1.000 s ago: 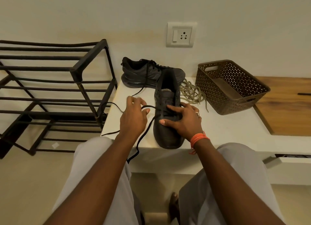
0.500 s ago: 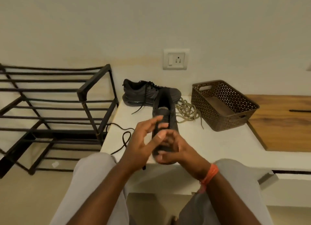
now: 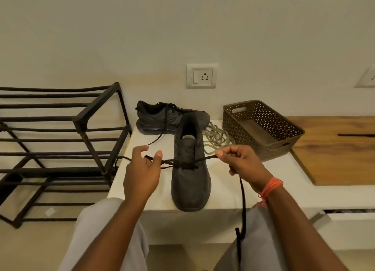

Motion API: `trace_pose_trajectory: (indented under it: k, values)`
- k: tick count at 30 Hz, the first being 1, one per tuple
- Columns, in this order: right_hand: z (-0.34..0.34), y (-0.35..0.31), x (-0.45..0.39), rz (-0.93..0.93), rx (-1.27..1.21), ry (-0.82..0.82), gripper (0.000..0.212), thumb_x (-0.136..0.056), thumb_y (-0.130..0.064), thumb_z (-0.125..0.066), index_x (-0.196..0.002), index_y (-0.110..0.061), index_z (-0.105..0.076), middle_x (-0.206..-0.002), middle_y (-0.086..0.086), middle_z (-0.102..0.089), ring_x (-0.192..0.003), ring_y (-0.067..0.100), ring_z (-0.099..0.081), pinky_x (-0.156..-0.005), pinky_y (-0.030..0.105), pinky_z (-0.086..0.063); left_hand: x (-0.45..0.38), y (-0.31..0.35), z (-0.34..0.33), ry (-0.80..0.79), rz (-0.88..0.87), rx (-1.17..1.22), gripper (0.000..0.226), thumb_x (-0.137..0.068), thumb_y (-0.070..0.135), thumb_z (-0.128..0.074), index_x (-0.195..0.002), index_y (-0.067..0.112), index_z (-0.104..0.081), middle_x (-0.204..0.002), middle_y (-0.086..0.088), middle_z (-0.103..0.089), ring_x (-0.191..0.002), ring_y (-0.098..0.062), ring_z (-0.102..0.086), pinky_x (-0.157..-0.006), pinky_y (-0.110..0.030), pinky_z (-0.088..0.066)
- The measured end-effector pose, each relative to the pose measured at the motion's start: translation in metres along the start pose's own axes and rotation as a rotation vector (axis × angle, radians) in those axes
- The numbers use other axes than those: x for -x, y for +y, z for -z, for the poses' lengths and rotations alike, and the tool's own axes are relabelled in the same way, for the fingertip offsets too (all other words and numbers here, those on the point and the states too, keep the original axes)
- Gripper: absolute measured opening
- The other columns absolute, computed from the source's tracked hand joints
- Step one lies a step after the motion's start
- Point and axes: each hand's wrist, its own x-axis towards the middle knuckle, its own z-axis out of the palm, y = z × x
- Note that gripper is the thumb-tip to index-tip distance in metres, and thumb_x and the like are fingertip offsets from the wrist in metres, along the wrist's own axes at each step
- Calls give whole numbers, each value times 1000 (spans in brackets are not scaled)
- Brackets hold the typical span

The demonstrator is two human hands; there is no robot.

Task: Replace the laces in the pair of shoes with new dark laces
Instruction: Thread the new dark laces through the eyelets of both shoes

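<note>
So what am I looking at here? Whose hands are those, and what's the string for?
The camera sits on a person's head, looking down at their own hands. No robot here. The left hand and right hand each pinch one end of a dark lace, which runs through the near shoe on the white table. Behind it the other shoe already has dark laces. The pale heap beside it looks like the old laces. There is also a brown basket and a metal rack on the left.

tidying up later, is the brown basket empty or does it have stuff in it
Empty as far as shown: the brown basket has a bare floor inside; the near inner wall is hidden.
</note>
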Motion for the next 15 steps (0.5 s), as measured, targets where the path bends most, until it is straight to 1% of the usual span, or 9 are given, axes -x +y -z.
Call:
trace_pose_trajectory:
  k: [2,3,4,6,8,9,12,14,15]
  values:
    - [-15,1,-2,58,-37,-43,15,-90,-16,-66,-86,-3,-71,-50,-9,-45,-47,6,-37,-43,20,-33,10,5,1,119,-366,-206,37,-92,48,-52,-117,21,-57,-80,2,-60,-76,-12,-58,-65,-25,-43]
    - [-24,1,-4,100,-57,-65,15,-91,-12,-64,-88,1,-71,-49,-13,-48,-45,2,-39,-43,16,-33,13,8,-1,128,-522,-251,39,-92,52,-50,-115,21,-59,-86,4,-58,-79,-9,-53,-66,-24,-38]
    - [-31,1,-6,143,-71,-91,15,-91,-8,-63,-90,5,-70,-50,-14,-54,-44,0,-45,-45,11,-35,16,10,-5,90,-645,-296,45,-91,58,-47,-118,24,-59,-99,3,-56,-90,-7,-48,-73,-25,-35]
    - [-41,3,-8,209,-86,-144,15,-93,-5,-60,-95,6,-70,-61,-11,-65,-55,-1,-58,-55,10,-42,20,11,-13,-165,-753,-321,53,-88,67,-40,-129,36,-52,-116,11,-50,-102,1,-39,-85,-26,-29]
    - [-45,6,-6,248,-48,-182,15,-94,-10,-60,-96,-1,-72,-74,-4,-70,-69,4,-64,-65,15,-47,18,8,-17,-388,-719,-228,44,-86,68,-40,-126,49,-46,-103,20,-58,-91,5,-49,-84,-23,-33]
    - [-45,9,-6,242,-29,-190,14,-93,-10,-60,-94,-3,-73,-74,-4,-71,-68,4,-64,-65,14,-47,15,8,-17,-423,-688,-179,39,-86,68,-42,-119,50,-49,-89,20,-63,-82,2,-55,-80,-23,-40]
    - [-37,12,-7,181,-34,-136,10,-89,-8,-66,-94,-1,-71,-68,6,-68,-54,1,-59,-56,10,-44,7,9,-5,-318,-582,-24,28,-82,59,-53,-96,40,-68,-63,17,-64,-63,-5,-59,-63,-17,-46]
    - [-27,11,-7,149,3,-104,13,-87,-11,-69,-92,0,-71,-70,16,-67,-52,1,-57,-55,10,-44,0,6,9,-173,-451,84,21,-86,44,-59,-90,28,-72,-59,19,-61,-61,-4,-59,-59,-14,-46]
    - [-21,13,-8,144,49,-104,13,-86,-14,-69,-89,-2,-72,-72,15,-68,-54,1,-58,-58,13,-47,-5,1,17,-76,-371,63,23,-88,42,-59,-90,23,-72,-61,17,-60,-63,-5,-58,-62,-18,-46]
